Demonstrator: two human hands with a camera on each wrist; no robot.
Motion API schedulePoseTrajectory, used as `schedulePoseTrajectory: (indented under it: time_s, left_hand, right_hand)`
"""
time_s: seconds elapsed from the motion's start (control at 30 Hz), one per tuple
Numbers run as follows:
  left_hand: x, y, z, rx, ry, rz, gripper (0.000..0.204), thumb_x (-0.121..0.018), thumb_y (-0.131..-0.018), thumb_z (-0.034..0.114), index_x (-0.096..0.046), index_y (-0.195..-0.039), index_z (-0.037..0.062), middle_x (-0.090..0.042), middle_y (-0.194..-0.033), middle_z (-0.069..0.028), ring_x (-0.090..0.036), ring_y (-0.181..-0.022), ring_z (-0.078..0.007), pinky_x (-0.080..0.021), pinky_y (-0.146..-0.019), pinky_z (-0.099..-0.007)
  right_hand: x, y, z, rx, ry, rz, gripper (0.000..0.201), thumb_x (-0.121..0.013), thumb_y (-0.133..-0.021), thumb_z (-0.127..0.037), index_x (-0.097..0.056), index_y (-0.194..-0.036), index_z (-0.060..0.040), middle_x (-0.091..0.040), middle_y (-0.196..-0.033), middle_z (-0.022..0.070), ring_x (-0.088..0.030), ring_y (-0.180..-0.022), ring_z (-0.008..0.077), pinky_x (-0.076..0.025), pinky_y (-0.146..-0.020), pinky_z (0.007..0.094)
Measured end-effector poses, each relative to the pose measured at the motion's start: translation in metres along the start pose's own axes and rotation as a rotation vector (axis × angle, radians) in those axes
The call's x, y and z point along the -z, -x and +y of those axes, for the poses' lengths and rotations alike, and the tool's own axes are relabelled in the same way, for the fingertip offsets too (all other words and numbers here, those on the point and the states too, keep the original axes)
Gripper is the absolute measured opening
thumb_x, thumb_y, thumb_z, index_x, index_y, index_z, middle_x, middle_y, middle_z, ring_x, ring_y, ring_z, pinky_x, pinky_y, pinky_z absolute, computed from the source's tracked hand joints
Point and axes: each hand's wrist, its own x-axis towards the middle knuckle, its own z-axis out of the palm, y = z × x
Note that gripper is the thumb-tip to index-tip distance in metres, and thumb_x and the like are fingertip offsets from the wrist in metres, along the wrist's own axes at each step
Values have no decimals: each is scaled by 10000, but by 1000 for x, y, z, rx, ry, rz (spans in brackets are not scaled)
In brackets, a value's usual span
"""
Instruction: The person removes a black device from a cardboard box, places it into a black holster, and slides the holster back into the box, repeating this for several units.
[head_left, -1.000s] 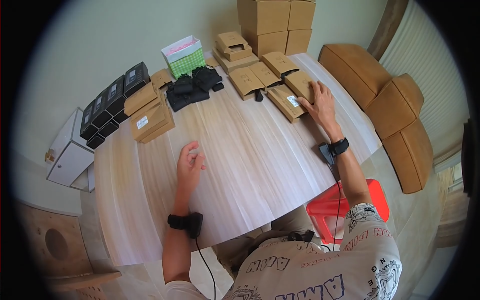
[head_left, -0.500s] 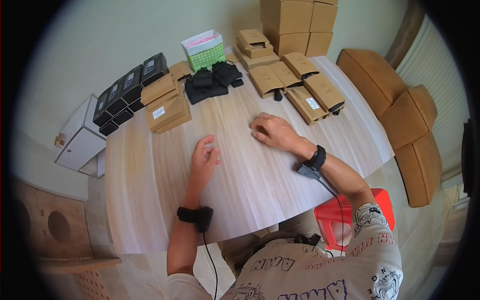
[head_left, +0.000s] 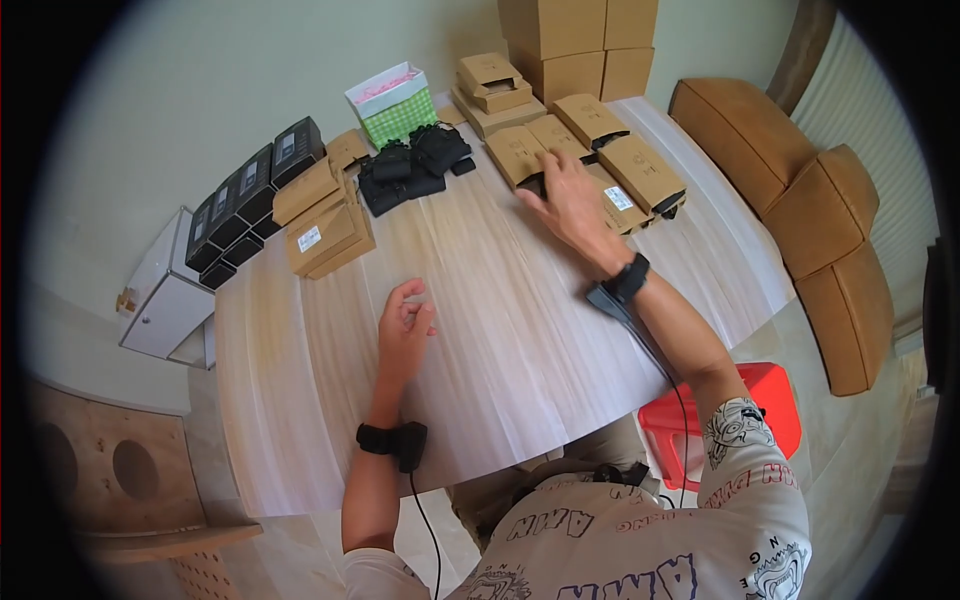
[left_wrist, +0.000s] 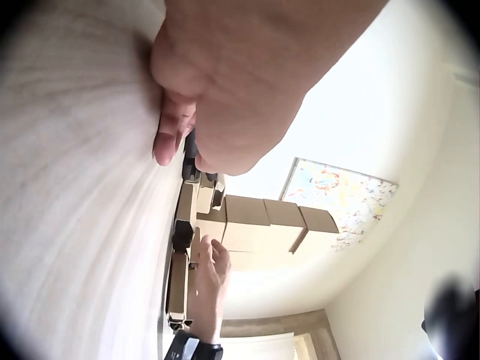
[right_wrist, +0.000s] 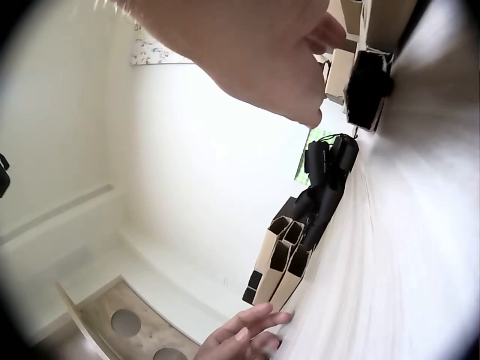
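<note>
My right hand (head_left: 580, 208) reaches over the flat brown boxes at the table's back right, fingers extended, above the open end of one brown box (head_left: 515, 155); contact cannot be told. Just right of it lies a box with a white label (head_left: 618, 198). Seen from the right wrist, black material fills a box's open end (right_wrist: 367, 90) near that hand (right_wrist: 255, 52). My left hand (head_left: 404, 335) rests on the wooden table (head_left: 480, 340), fingers loosely curled, holding nothing.
Black pouches (head_left: 400, 178) lie before a green checked bag (head_left: 395, 110). Brown boxes (head_left: 335, 240) and stacked black boxes (head_left: 240, 195) stand at the left. Large cartons (head_left: 570, 35) rise at the back; a red stool (head_left: 770, 400) is below the near right edge.
My right hand left the rightmost boxes, drew back over the bare tabletop, then reached forward to the boxes farther left. My left hand stayed in much the same pose.
</note>
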Motion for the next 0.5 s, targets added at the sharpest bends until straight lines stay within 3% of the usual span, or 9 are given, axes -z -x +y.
schedulePoseTrajectory:
  time_s: [0.17, 0.33, 0.43, 0.5]
  left_hand:
    - [2, 0, 2, -9, 6, -14, 421, -592, -1060, 44, -520, -1469, -24, -602, -1351, -117, -662, -1015, -147, -570, -735, -261]
    - [1, 0, 6, -24, 11, -30, 414, -576, -1068, 43, -518, -1473, -21, -608, -1349, -114, -666, -999, -141, -564, -720, -247]
    - [-7, 5, 22, -28, 1, -19, 485, -652, -1015, 45, -515, -1475, -24, -608, -1345, -131, -657, -1081, -179, -571, -801, -280]
    - [-15, 11, 36, -438, -542, 45, 683, -813, -906, 135, -508, -1503, 8, -584, -1397, -161, -602, -1230, -278, -549, -981, -413]
  right_hand:
    - [-54, -16, 15, 40, 133, -104, 650, -818, -882, -327, -555, -1371, 10, -595, -1329, 225, -583, -1250, 398, -492, -1036, 492]
    - [-28, 1, 9, 83, 142, -215, 631, -780, -847, -227, -553, -1394, -7, -584, -1371, 217, -576, -1271, 386, -479, -1065, 496]
    - [10, 34, -1, 208, -40, -260, 579, -707, -819, -126, -580, -1373, -17, -608, -1366, 203, -584, -1283, 377, -459, -1096, 493]
    - [31, 53, -12, 451, -301, -362, 592, -741, -851, -178, -577, -1401, -31, -599, -1436, 199, -562, -1349, 379, -424, -1163, 494]
